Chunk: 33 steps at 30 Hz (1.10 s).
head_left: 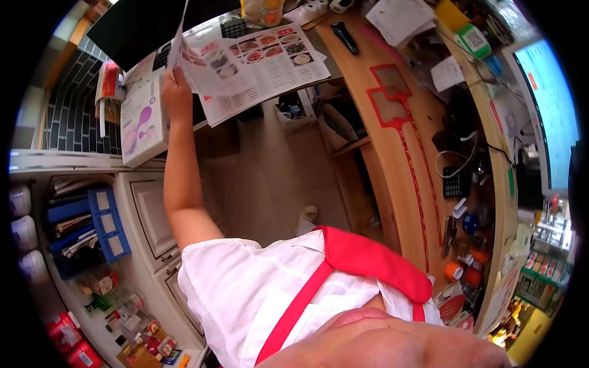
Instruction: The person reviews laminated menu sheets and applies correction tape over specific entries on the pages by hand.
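Observation:
My left hand [176, 92] is raised at the upper left, its fingers closed on the edge of a thin printed sheet [211, 67]. That sheet stands partly lifted and is blurred. Under and beside it, a menu sheet [276, 64] with food pictures and rows of text lies on the counter, its lower edge over the counter's edge. A white tissue box [142, 122] with a purple print is just left of my left hand. My right hand is not in view.
Two red fly swatters [389, 107] and a black shaver-like device [345, 38] lie on the wooden counter [368, 55]. A lit monitor [549, 116] stands at the right. Blue file holders [109, 224] are on the left. A shoe [310, 213] shows on the floor.

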Available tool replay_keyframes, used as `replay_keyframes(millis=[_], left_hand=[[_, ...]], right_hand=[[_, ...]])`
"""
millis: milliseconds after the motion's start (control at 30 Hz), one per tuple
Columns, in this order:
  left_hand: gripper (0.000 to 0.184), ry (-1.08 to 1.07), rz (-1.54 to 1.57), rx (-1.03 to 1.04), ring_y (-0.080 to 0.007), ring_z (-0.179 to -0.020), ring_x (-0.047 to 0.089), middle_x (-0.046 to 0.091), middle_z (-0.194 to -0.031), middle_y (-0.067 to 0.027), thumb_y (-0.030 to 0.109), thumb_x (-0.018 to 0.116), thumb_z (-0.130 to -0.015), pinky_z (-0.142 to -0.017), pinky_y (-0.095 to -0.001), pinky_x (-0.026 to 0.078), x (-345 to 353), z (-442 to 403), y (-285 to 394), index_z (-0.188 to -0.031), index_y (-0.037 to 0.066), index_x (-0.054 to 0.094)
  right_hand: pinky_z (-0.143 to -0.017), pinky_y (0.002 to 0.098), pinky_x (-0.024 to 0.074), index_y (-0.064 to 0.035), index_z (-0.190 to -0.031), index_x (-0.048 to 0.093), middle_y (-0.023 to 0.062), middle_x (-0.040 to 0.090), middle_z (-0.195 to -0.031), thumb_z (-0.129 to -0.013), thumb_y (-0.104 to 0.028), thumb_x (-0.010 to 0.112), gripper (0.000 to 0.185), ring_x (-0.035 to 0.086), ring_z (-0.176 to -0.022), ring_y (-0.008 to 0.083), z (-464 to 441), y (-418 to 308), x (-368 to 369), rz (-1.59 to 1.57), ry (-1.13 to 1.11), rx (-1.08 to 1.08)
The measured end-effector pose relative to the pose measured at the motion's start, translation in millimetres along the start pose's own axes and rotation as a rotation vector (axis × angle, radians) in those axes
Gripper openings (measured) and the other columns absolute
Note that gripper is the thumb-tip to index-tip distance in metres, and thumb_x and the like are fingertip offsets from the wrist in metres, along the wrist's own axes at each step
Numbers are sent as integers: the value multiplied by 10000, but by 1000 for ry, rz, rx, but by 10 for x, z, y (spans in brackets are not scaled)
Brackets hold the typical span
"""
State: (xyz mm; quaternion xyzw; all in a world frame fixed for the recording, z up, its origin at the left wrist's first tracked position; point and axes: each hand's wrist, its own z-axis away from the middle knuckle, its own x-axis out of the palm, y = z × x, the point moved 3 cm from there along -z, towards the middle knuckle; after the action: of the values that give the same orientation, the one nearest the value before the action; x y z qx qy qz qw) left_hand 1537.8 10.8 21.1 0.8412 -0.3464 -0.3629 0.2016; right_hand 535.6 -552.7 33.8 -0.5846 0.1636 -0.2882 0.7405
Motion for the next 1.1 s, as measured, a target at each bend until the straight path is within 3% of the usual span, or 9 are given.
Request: replay_keyframes(millis=[100,267,467,567,767,833,1033,1067,1100], left_hand=[[345,14,225,-21,-348,-792,631,647,-846,-201,290,476,-938,-674,-361,469,-198,72,760,-1054,-9,604],[347,-204,295,186,-315,-749,628,644,-806,-187,282,479,-938,-669,-347,459,-604,419,2179,-1034,-31,594],[279,-650,468,398,-186,-700,584,624,-779,-134,215,521,-921,-651,-298,442,-1077,1257,3693,-1013,-35,603],[256,-770,817,403,-140,-836,554,612,-958,-59,130,567,-896,-732,-249,429,-1338,1757,4346,-1098,-26,577],[499,-934,1579,14,-290,-1082,524,495,-1239,-170,174,578,-893,-916,-432,449,-1488,2605,5480,-1293,-60,392],[478,-824,1539,-138,-304,-1112,516,494,-1249,-160,225,524,-919,-895,-458,471,-1614,2968,6066,-1298,-35,391],[463,-1109,1815,-333,-301,-1180,471,476,-1291,-155,221,480,-933,-982,-490,400,-1463,3701,7074,-1320,-4,363],[461,-1204,1883,-386,-303,-1192,459,473,-1296,-156,219,476,-934,-997,-491,384,-1379,3818,7183,-1321,-4,361],[459,-1298,1949,-438,-305,-1203,448,470,-1301,-157,216,472,-935,-1011,-491,368,-1298,3928,7291,-1321,-5,359]], right_hand=[[-784,299,506,22,-1198,513,150,600,-1070,-861,-82,527,353,558,-1021,221,-74,5,-19,-36,-87,34],[-905,349,423,16,-1250,466,163,548,-1176,-817,-47,557,447,537,-1057,242,536,498,674,161,-692,70],[-713,283,459,-39,-1088,568,73,628,-975,-840,-126,560,263,598,-841,156,1587,870,1199,407,-1067,82],[-667,236,450,-75,-1061,576,51,619,-910,-845,-128,581,223,606,-806,135,1713,990,1146,482,-1223,170],[-697,244,471,-31,-1128,548,36,606,-936,-882,-242,580,326,590,-805,110,1352,911,565,402,-1461,157],[-680,247,464,-31,-1186,513,33,587,-979,-875,-249,599,389,582,-787,103,1168,724,276,385,-1487,86],[-730,242,451,-2,-1273,423,55,555,-1059,-794,-295,706,630,544,-819,101,837,126,-427,-21,-1416,14],[-857,308,433,-15,-1323,382,78,516,-1169,-741,-397,743,784,500,-1071,161,742,68,-563,60,-1412,90],[-884,316,426,-14,-1326,376,89,500,-1207,-737,-398,745,794,488,-1105,168,685,11,-670,-56,-1362,82]])
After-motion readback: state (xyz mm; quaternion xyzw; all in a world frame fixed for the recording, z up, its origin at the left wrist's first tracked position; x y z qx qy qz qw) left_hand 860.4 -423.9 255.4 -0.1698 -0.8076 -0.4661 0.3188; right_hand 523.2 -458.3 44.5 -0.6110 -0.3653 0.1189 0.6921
